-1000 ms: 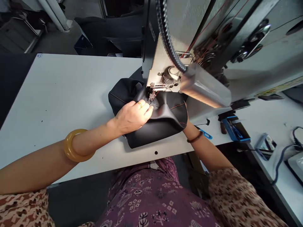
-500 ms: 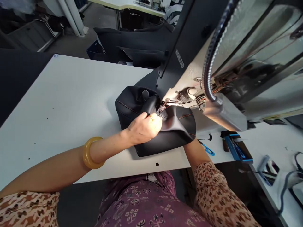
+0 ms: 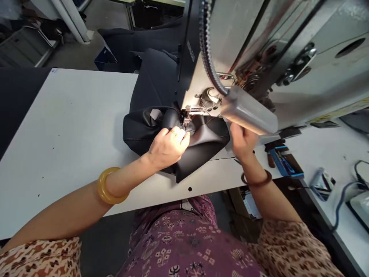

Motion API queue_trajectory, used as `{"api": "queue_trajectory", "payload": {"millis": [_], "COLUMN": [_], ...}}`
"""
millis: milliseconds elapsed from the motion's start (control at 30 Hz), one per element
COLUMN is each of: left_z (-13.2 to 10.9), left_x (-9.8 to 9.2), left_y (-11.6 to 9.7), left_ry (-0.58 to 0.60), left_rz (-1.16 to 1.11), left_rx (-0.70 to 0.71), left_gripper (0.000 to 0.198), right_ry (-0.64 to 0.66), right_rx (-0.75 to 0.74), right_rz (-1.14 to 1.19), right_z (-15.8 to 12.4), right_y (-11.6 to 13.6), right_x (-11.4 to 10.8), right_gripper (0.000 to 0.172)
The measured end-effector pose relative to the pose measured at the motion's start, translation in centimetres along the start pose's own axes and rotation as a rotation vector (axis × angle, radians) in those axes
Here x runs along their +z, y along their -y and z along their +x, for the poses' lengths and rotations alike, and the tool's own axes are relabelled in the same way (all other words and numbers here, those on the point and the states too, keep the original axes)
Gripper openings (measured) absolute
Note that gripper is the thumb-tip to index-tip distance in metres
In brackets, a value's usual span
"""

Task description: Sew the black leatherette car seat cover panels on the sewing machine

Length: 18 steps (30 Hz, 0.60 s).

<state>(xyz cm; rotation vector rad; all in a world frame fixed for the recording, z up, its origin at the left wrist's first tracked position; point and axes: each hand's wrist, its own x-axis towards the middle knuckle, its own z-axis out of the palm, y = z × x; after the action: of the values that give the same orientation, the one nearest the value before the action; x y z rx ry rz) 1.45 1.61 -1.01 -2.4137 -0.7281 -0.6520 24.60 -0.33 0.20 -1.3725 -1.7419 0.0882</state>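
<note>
Head view. Black leather-like piece (image 3: 190,163) bunched on the pale bench (image 3: 86,115), a fold of it at the presser foot (image 3: 186,120) of the sewing machine (image 3: 198,86). Left hand (image 3: 167,148) closed, fingers curled on a pinch of the piece just below the foot. Right hand (image 3: 243,142) near the piece's right edge, fingers partly behind the grey lamp housing (image 3: 249,111); cannot tell how far open, or whether it touches.

Handling, my judgement: supple, light to moderate, bulky where doubled; creases readily; smooth face perhaps a little slippery. Best holds: the gathered fold, fingertips clear of the foot, and the loose right edge, flat-handed, to ease out puckers.
</note>
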Motion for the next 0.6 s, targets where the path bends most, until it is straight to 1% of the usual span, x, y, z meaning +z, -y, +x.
{"api": "queue_trajectory", "payload": {"millis": [33, 100, 133, 167, 233, 300, 333, 400, 500, 600], "left_z": [0.0, 0.1, 0.1, 0.2, 0.2, 0.3, 0.3, 0.3, 0.0, -0.3], "left_x": [0.0, -0.1, -0.2, -0.4, -0.7, -1.0, -1.1, -1.1, -0.8, -0.5], "left_y": [0.0, 0.1, 0.3, 0.5, 1.4, 2.5, 2.9, 3.4, 2.8, 1.5], "left_ry": [-0.004, -0.005, -0.001, 0.005, 0.041, 0.099, 0.129, 0.171, 0.150, 0.087], "left_rz": [0.007, 0.021, 0.027, 0.030, 0.020, -0.035, -0.076, -0.149, -0.133, -0.042], "left_rx": [0.008, 0.020, 0.027, 0.043, 0.103, 0.155, 0.164, 0.143, 0.105, 0.083], "left_gripper": [0.022, 0.017, 0.016, 0.016, 0.019, 0.021, 0.022, 0.024, 0.027, 0.027], "right_ry": [0.073, 0.286, 0.391, 0.463, 0.543, 0.603, 0.614, 0.589, 0.531, 0.528], "right_rx": [-0.147, -0.455, -0.555, -0.591, -0.565, -0.536, -0.540, -0.571, -0.587, -0.586], "right_rz": [-0.063, -0.246, -0.347, -0.439, -0.581, -0.667, -0.697, -0.726, -0.714, -0.692], "right_z": [-0.5, -1.0, -1.0, -0.7, -0.2, 0.2, 0.1, -0.3, -1.0, -1.1], "right_y": [1.2, 3.7, 4.7, 5.6, 6.4, 6.4, 6.2, 5.6, 4.9, 4.5], "right_x": [0.0, 0.5, 0.9, 1.3, 2.0, 2.3, 2.4, 2.4, 2.3, 2.4], "right_gripper": [0.034, 0.035, 0.039, 0.041, 0.041, 0.041, 0.043, 0.045, 0.043, 0.042]}}
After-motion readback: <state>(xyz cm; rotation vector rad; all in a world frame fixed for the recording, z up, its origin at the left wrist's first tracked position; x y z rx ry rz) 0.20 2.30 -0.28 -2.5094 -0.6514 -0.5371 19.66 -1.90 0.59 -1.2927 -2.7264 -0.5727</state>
